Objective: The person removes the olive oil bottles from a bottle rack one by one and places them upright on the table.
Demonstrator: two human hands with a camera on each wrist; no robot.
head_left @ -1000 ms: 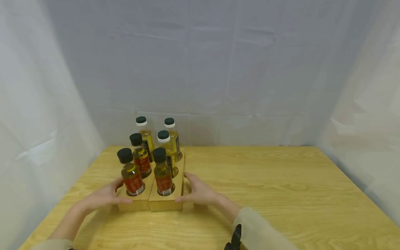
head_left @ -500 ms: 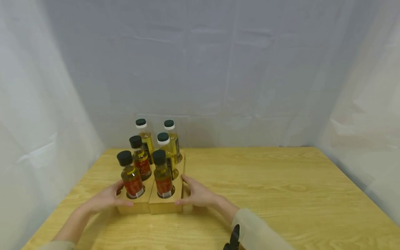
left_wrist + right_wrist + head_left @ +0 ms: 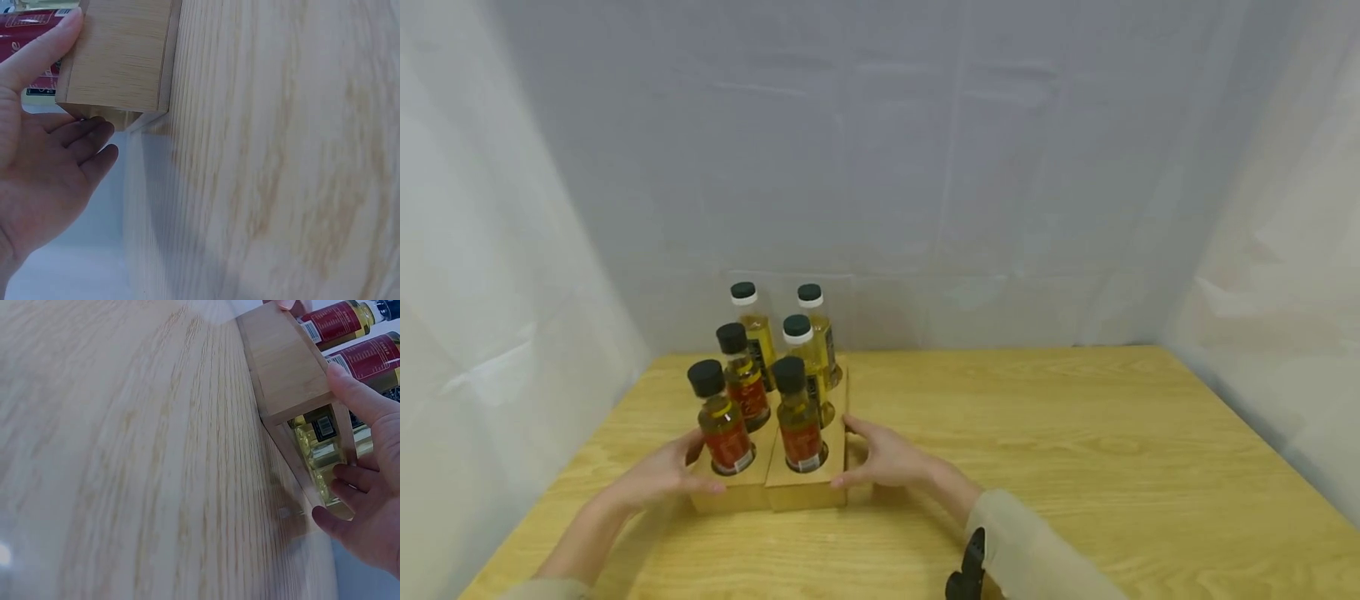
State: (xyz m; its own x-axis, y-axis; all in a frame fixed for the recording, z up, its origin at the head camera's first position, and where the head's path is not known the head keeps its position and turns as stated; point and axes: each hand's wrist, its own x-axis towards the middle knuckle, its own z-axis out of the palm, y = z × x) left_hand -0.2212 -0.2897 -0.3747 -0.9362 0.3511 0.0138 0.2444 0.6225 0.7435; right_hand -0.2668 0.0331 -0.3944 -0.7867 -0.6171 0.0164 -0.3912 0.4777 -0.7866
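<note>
Two narrow wooden bottle racks stand side by side on the left half of the table in the head view, the left rack (image 3: 730,498) and the right rack (image 3: 808,497). Bottles stand in their round holes: red-labelled oil bottles (image 3: 801,442) with black caps towards the front, and yellow oil bottles (image 3: 758,337) with dark green caps behind. My left hand (image 3: 658,477) holds the left rack's front left corner, its thumb on the front face's upper edge. Opposite, my right hand (image 3: 887,458) holds the right rack's front right corner, thumb in front, fingers along the open side (image 3: 322,453).
The wooden table (image 3: 1037,433) extends to the right of the racks. Pale sheeting (image 3: 925,167) hangs behind the table and along both sides. A black strap piece (image 3: 967,571) shows beside the right sleeve (image 3: 1037,550).
In the last half second, both racks with their bottles have shifted slightly to the right, together with both hands. The hold at the outer corners looks the same.
</note>
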